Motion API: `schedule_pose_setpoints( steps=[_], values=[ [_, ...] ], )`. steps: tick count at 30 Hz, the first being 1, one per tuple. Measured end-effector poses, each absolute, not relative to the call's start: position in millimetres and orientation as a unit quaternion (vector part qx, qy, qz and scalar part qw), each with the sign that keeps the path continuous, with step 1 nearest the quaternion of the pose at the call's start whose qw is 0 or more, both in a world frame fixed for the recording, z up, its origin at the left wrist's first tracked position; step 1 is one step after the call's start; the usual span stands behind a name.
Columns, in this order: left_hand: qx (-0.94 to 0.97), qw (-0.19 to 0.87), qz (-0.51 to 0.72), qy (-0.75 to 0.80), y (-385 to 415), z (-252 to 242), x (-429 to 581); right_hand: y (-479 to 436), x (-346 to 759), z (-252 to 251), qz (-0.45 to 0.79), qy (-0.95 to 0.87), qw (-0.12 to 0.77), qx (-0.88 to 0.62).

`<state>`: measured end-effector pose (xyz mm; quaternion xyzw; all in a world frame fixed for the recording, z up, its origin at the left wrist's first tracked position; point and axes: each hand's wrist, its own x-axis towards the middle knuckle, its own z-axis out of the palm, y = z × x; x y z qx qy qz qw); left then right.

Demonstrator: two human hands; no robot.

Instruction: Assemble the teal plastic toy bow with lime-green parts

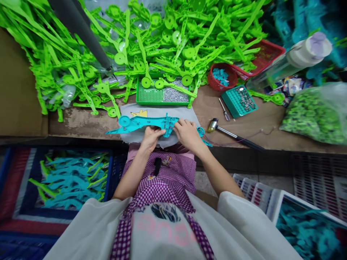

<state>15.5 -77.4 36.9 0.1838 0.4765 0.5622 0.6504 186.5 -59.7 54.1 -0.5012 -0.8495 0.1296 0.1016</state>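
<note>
A long turquoise plastic part (141,124) lies across a pale cloth (193,115) at the table's front edge. A short upright crosspiece stands on it near the middle. Closed around the part's near side, my left hand (152,138) has its thumb by that crosspiece. On the other side, my right hand (188,133) has its fingers bent down onto the part, right of the crosspiece. Anything small under those fingertips is hidden. A thin dark wire (238,141) trails to the right from near the part's round end.
Green plastic arms (141,54) heap up behind a green basket (139,94) of small metal pieces. To the right are a hammer (230,133), a screwdriver (224,109), a teal tray (230,103), red baskets (214,81) and a bag (314,115). An electric screwdriver (93,45) hangs at upper left.
</note>
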Motion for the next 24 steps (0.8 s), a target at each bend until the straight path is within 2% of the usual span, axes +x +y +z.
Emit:
schedule_pose_setpoints(
  steps=[10,19,24],
  values=[
    [0.203,0.652,0.543,0.490,-79.7,44.5,13.8,-64.1,189.0,56.3,0.137,-0.833,0.102,-0.527],
    [0.199,0.724,0.436,0.497,-78.2,43.4,2.2,-65.0,185.6,69.8,0.141,-0.829,0.016,-0.541],
    [0.208,0.755,0.417,0.461,-74.1,45.8,-2.5,-67.0,184.1,76.9,0.124,-0.846,-0.012,-0.519]
  ],
)
